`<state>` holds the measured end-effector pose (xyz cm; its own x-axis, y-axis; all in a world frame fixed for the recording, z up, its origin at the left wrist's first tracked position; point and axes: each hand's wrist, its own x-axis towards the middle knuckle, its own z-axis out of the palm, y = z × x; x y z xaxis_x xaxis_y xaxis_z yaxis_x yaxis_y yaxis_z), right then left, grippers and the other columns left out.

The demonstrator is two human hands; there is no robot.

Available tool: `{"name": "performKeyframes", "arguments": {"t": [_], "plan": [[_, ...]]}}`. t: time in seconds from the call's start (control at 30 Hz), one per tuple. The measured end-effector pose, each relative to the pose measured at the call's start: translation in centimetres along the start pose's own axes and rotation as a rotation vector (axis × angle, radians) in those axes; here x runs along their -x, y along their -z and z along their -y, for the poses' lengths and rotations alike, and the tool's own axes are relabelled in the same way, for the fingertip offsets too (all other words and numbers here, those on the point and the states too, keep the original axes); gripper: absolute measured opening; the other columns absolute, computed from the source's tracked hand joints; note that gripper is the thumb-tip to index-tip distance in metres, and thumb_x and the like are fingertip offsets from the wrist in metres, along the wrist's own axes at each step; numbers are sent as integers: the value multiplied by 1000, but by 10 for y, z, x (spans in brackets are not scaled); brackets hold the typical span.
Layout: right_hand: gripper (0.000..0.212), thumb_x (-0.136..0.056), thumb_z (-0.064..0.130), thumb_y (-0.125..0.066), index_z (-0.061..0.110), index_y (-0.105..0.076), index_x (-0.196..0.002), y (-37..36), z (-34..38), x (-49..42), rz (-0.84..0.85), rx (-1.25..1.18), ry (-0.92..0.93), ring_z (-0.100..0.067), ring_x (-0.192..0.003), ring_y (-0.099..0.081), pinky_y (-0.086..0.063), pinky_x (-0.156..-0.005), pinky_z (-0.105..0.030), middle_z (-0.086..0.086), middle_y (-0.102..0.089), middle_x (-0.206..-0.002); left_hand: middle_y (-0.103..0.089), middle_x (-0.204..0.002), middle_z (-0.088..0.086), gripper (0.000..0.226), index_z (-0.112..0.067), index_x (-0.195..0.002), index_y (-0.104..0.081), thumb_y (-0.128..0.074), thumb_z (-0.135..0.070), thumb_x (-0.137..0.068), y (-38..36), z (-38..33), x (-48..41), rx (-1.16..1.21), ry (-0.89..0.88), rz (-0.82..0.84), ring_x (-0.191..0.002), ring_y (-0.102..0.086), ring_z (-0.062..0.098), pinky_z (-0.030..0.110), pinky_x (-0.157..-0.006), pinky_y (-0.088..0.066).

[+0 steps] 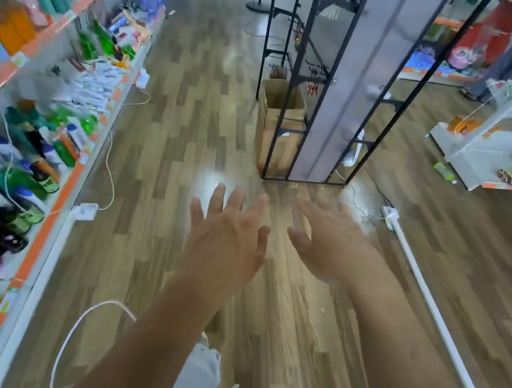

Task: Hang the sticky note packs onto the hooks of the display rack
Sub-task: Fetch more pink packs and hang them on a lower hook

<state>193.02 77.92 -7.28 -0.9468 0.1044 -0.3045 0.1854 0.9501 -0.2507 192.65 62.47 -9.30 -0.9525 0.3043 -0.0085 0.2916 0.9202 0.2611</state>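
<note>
hands empty, left hand and right hand splayed wide. packs unseen; try cardboard box by display rack first.

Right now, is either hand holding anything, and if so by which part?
Nothing is held. The left hand and the right hand are both open, fingers spread, over the wooden floor.

No text or label is sharp enough to read.
</note>
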Motion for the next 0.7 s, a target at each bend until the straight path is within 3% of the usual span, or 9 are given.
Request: {"name": "performKeyframes", "arguments": {"t": [0.2,0.5,0.7], "plan": [[56,-99,39,-37,26,-19,-150,37,32,-127,-58,7,39,-33,-144,-15,-22,-113,-52,-4,-26,-154,-22,-160,2,51,-32,-152,-20,-29,-41,-102,27,53,-136,-17,-5,9,-151,-7,28,54,-118,-16],[58,-100,41,-36,29,-12,-152,85,43,-303,-21,-49,-62,-30,-147,-1,-16,-117,-53,0,-14,-159,-29,-157,-1,50,-33,-150,-22,-30,-42,-102,32,89,-335,-18,-57,61,-150,-14,27,56,-117,-11],[59,-98,39,-41,29,-16,-151,139,35,-444,-77,-148,-27,-32,-145,-12,-19,-115,-56,-2,-25,-155,-25,-159,-1,49,-33,-150,-24,-33,-39,-103,52,93,-486,-9,-84,24,-151,-10,27,56,-118,-10]]}}
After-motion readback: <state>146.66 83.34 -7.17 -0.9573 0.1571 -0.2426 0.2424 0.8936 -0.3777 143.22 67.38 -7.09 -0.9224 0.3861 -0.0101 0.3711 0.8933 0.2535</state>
